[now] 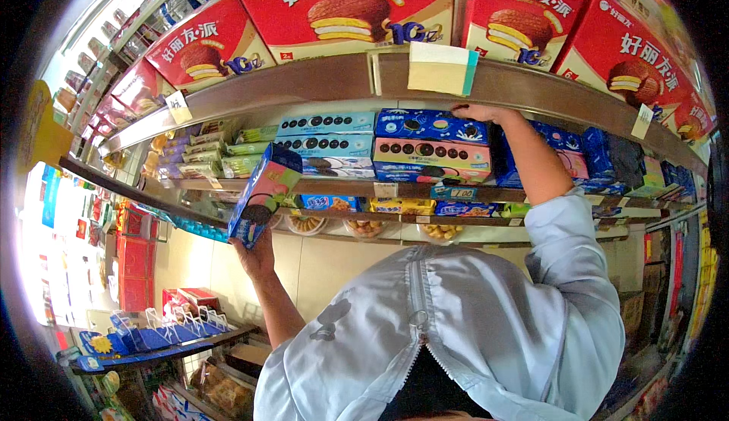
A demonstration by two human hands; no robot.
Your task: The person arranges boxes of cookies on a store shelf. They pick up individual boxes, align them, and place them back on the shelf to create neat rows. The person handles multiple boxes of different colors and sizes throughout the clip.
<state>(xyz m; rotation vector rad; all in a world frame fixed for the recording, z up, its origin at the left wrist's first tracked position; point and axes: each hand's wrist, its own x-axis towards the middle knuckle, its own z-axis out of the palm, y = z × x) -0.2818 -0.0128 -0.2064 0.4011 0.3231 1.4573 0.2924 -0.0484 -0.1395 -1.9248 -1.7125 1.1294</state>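
My left hand [259, 253] grips the lower end of a blue and pink box of chocolate sandwich cookies [265, 190], holding it tilted in front of the shelf. My right hand [478, 113] reaches in under the upper shelf's edge, at the top of a stack of cookie boxes [433, 150] in blue and pink. Its fingers lie along the top box's upper right corner and are partly unclear, so whether they grip anything does not show. Left of that stack stand light blue cookie boxes [326, 133]. More dark blue boxes [555, 142] stand beyond my right forearm.
Large red boxes of choco pies [347, 11] line the shelf above, whose brown front edge [319, 73] carries a paper tag [441, 71]. Green snack packs [250, 162] lie at left. Lower down are cookie packets [401, 206] and round tubs [364, 228]. A blue-edged rack [165, 338] stands lower left.
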